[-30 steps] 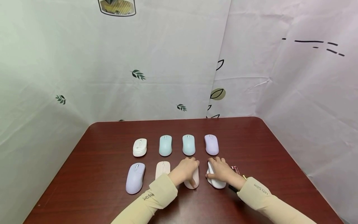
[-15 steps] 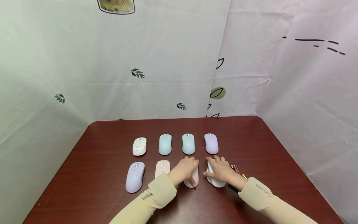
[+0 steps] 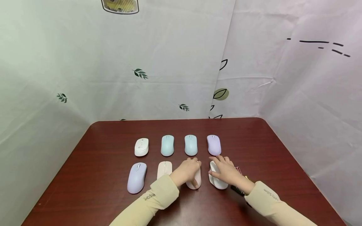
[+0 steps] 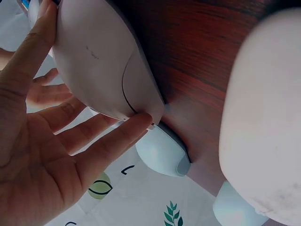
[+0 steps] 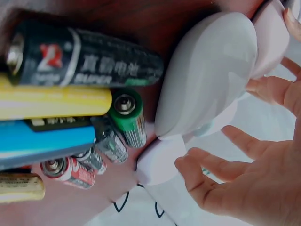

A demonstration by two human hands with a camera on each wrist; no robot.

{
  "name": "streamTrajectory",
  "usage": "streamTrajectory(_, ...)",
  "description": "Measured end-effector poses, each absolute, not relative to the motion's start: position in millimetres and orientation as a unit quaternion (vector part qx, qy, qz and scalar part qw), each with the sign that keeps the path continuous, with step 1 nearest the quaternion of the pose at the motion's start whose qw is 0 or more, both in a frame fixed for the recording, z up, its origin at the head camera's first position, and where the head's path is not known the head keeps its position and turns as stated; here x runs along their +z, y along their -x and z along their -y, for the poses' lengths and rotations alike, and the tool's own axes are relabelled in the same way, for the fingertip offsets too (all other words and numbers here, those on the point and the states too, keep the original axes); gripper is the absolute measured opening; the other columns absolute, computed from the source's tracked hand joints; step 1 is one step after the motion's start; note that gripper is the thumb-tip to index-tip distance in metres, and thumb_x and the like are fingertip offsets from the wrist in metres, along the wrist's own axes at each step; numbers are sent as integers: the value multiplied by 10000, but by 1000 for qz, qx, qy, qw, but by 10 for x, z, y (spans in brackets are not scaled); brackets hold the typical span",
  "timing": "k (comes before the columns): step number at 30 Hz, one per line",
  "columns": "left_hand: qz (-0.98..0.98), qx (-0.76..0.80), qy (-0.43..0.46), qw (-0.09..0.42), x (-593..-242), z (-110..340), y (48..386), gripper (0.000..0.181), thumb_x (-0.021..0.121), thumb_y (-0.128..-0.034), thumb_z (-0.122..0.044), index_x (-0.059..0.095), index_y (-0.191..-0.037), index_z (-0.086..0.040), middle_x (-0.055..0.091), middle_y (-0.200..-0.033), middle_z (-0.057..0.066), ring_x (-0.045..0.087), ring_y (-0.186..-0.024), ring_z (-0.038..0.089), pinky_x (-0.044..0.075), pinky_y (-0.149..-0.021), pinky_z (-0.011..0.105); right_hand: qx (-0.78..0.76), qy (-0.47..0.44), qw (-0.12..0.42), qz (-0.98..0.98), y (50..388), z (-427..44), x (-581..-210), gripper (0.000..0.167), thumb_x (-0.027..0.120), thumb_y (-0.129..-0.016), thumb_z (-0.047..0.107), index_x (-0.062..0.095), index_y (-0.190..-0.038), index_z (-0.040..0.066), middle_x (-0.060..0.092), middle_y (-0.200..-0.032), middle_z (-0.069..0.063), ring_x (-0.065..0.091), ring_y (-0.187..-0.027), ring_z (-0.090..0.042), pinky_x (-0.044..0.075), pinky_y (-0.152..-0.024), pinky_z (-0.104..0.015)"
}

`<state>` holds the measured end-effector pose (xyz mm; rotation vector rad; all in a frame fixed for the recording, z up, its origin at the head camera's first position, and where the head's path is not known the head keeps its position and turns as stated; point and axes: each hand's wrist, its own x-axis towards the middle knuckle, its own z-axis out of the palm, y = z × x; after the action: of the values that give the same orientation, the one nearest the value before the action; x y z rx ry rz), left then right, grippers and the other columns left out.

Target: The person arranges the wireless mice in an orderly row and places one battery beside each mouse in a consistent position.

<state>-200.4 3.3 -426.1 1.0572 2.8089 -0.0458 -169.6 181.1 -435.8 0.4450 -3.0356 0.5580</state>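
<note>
Left hand [image 3: 185,172] pinches pale pink mouse [image 3: 199,177] between thumb and fingers. Right hand [image 3: 227,172] spread, over white mouse [image 3: 220,184] right of pale pink mouse; contact unclear. Apparent step: mouse positioning. Next likely calls for gentle left release.

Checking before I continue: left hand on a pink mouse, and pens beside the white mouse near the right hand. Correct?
Not pens: the right wrist view shows batteries beside the white mouse near the right hand. The rest stands.
</note>
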Motion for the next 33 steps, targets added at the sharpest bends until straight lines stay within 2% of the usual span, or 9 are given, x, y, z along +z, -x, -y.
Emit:
streamTrajectory(7, -933, 15, -355, 58, -4348, -35, 2025, 662, 900, -534, -413, 625, -1039, -83, 530, -998, 49, 563, -873, 250, 512, -702, 317, 201, -145, 41, 968, 1713, -1887, -4282, 450, 676, -845, 203, 557, -1243, 29, 567, -1210, -172, 510, -1004, -367, 422, -813, -529)
streamTrajectory(11, -937, -15, -344, 56, -4258, -28, 1923, 682, 877, -579, -404, 625, -1124, -80, 574, -1075, 49, 596, -941, 243, 523, -754, 311, 199, -148, 53, 967, 1710, -1914, -4244, 423, 667, -845, 193, 571, -1223, 29, 587, -1191, -163, 521, -996, -356, 421, -797, -515)
streamTrajectory(14, -937, -56, -345, 27, -4252, -30, 1844, 754, 848, -610, -427, 597, -1229, -76, 607, -1184, 74, 629, -977, 226, 537, -740, 290, 202, -148, 55, 967, 1698, -1937, -4225, 414, 666, -847, 187, 576, -1222, 39, 594, -1191, -158, 524, -1017, -364, 420, -810, -527)
streamTrajectory(18, -934, -83, -346, -29, -4276, -36, 1744, 711, 833, -641, -373, 604, -1245, -75, 618, -1210, 126, 645, -923, 231, 541, -610, 268, 207, -145, 58, 966, 1679, -1967, -4215, 406, 666, -852, 183, 577, -1225, 49, 595, -1200, -156, 523, -1032, -372, 421, -823, -541)
streamTrajectory(24, -923, -89, -355, -118, -4352, -16, 1639, 427, 747, -728, -269, 688, -1118, -104, 668, -1090, 96, 620, -814, 202, 512, -512, 247, 213, -151, 76, 962, 1659, -1996, -4224, 392, 673, -848, 164, 584, -1207, 33, 604, -1178, -160, 534, -1003, -358, 431, -839, -515)
streamTrajectory(29, -909, -52, -371, -182, -4368, 30, 1610, 191, 733, -712, -227, 703, -872, -128, 650, -815, 11, 560, -646, 147, 444, -444, 243, 226, -147, 82, 960, 1680, -2069, -4205, 378, 669, -853, 150, 584, -1191, 3, 610, -1167, -177, 542, -1027, -375, 448, -854, -500)
streamTrajectory(31, -902, -45, -378, -203, -4368, 44, 1613, 156, 754, -696, -253, 664, -779, -157, 604, -723, -14, 532, -603, 137, 418, -428, 241, 233, -144, 77, 959, 1698, -2129, -4183, 364, 656, -866, 150, 585, -1188, -5, 614, -1166, -178, 546, -1040, -382, 451, -858, -509)
streamTrajectory(33, -895, -40, -385, -222, -4358, 51, 1616, 193, 776, -688, -292, 621, -715, -179, 577, -671, -32, 525, -580, 132, 404, -424, 235, 244, -148, 73, 956, 1727, -2201, -4163, 349, 640, -880, 147, 587, -1185, -13, 621, -1163, -180, 555, -1057, -387, 452, -869, -519)
